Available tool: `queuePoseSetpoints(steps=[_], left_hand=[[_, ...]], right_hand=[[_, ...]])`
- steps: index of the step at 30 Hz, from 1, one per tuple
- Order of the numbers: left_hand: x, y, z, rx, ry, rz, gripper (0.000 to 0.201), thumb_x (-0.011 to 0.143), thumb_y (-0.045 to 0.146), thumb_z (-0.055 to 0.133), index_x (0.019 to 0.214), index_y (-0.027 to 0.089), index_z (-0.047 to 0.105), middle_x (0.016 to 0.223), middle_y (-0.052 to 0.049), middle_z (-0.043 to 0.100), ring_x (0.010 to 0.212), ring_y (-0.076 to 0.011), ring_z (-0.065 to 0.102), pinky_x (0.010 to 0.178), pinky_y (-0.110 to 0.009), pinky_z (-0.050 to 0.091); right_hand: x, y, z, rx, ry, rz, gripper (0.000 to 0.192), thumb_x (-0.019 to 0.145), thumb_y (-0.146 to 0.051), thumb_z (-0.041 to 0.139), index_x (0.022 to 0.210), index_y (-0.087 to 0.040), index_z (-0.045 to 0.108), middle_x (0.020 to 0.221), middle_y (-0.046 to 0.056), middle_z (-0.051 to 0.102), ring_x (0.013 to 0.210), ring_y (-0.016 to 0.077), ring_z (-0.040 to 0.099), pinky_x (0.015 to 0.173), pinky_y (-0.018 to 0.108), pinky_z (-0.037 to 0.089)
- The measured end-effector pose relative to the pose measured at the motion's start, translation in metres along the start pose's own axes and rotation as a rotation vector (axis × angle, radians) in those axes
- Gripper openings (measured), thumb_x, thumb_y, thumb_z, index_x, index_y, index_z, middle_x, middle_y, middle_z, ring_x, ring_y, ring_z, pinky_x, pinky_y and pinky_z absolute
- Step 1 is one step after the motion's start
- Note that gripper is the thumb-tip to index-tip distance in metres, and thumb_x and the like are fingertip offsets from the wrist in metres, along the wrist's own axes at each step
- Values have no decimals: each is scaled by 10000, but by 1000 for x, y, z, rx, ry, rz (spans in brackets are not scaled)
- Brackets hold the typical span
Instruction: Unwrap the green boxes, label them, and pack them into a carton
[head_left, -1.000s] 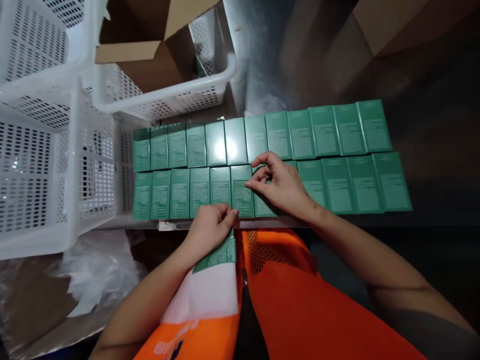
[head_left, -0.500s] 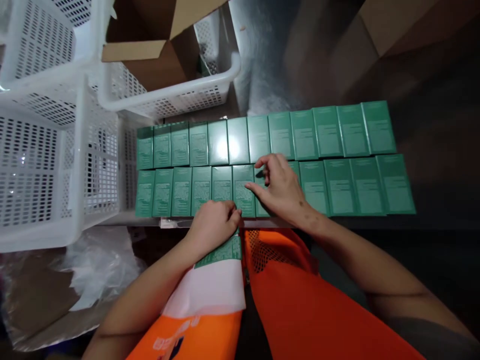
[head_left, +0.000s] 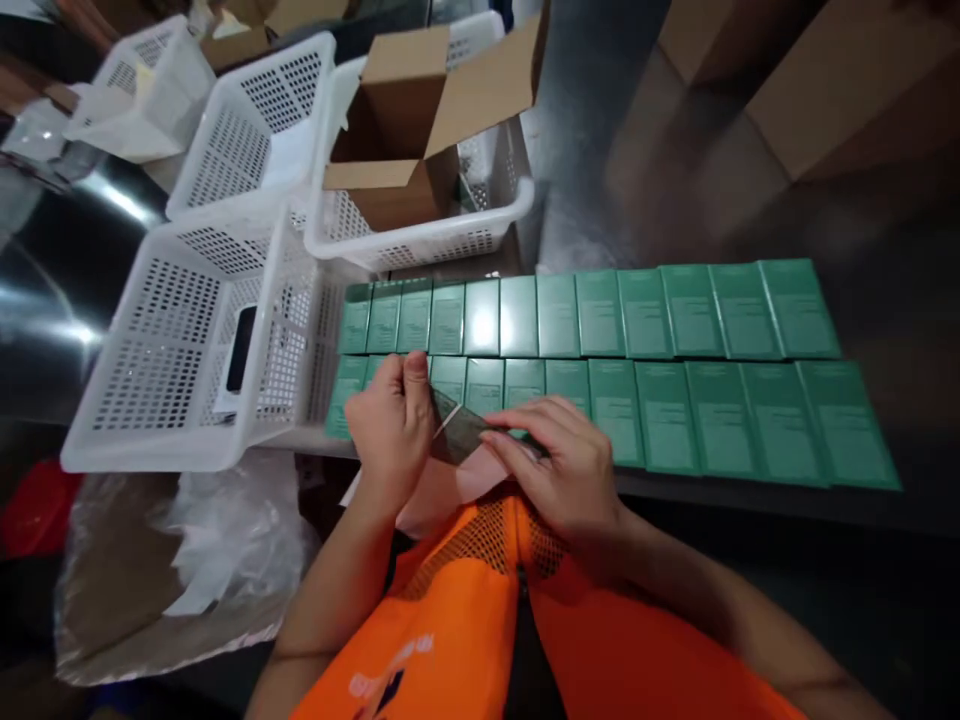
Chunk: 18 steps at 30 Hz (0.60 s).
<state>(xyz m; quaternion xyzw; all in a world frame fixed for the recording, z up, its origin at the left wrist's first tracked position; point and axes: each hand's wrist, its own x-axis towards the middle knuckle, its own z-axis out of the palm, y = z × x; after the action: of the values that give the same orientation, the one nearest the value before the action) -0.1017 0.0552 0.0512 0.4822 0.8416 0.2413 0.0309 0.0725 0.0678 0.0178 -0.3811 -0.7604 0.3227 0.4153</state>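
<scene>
Green carton (head_left: pixel 466 432), one of the flat printed boxes, is now lifted off the near row and held between both hands just in front of that row, above the orange vest (head_left: pixel 480 600). A second ago the right hand was pinching at a carton seated in the near row and the left hand rested on a carton at the table edge; both hands have since drawn back toward the body with one carton tilted between them. Judgement: a single unit is out of the layout and under handling, with the rows otherwise undisturbed.

Left hand (head_left: pixel 390 425) is clenched on the carton's left end, thumb up. Right hand (head_left: pixel 566 470) grips the right end, fingers laid flat over it. A pale pink sheet (head_left: pixel 469 480) shows beneath the carton; whether it belongs to it cannot be told.

Left of the held carton stands a white perforated basket (head_left: pixel 150 400) with a dark flat object inside; crumpled clear plastic (head_left: pixel 202 540) lies below it. Beyond the rows, a second basket (head_left: pixel 480 230) holds an open cardboard box (head_left: pixel 405 130). The two rows of green cartons (head_left: pixel 675 370) run right from the held carton, edge to edge on the dark table (head_left: pixel 885 300). The baskets crowd the rows' left end.
</scene>
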Motion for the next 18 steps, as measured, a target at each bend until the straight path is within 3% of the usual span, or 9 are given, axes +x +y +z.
queuePoseSetpoints(steps=[3,5,7,10,13,15,18], left_hand=[[11,-4,3,33,-2,-28,465,1012,459,359,607,229,366,522,22,395,525,-142,333,571,-306,223],[22,-10,7,28,25,-39,467,1011,459,356,604,230,360,526,23,391,528,-142,334,576,-308,225],[35,-18,11,-3,58,-47,468,1009,462,354,617,225,452,540,16,418,546,-151,381,587,-305,252],[48,-27,12,-140,-55,-23,541,1014,508,289,779,207,672,524,-3,470,571,-184,480,605,-305,316],[53,-26,9,-368,-425,-8,690,1016,577,168,1027,181,734,482,-16,515,523,-199,504,579,-311,359],[54,-20,9,-452,-588,-4,646,1003,601,248,1113,177,722,483,-8,540,509,-191,500,566,-301,369],[56,-14,16,-429,-623,20,495,954,564,453,1113,183,727,483,23,528,529,-177,501,578,-284,368]], right_hand=[[-3,0,1,-173,58,-351,172,921,-187,634,915,-316,747,947,-14,783,912,220,698,892,419,514],[-5,-5,-6,-127,-17,-564,219,937,-209,604,841,-362,729,966,-102,783,939,180,707,1018,401,474],[0,-11,-19,51,-125,-601,239,965,-218,568,850,-369,714,936,-132,778,923,144,710,1048,362,468],[29,-9,-44,260,-160,-348,130,948,-225,622,921,-313,714,860,-53,770,875,167,702,908,363,537],[78,16,-56,229,-99,52,23,861,-285,731,857,-262,733,832,-2,745,786,182,675,751,343,539],[110,40,-53,218,-155,238,94,816,-312,755,845,-223,744,810,15,732,726,172,647,695,325,520],[144,67,-38,263,-252,398,101,768,-270,773,813,-185,745,758,16,713,676,143,604,641,285,484]])
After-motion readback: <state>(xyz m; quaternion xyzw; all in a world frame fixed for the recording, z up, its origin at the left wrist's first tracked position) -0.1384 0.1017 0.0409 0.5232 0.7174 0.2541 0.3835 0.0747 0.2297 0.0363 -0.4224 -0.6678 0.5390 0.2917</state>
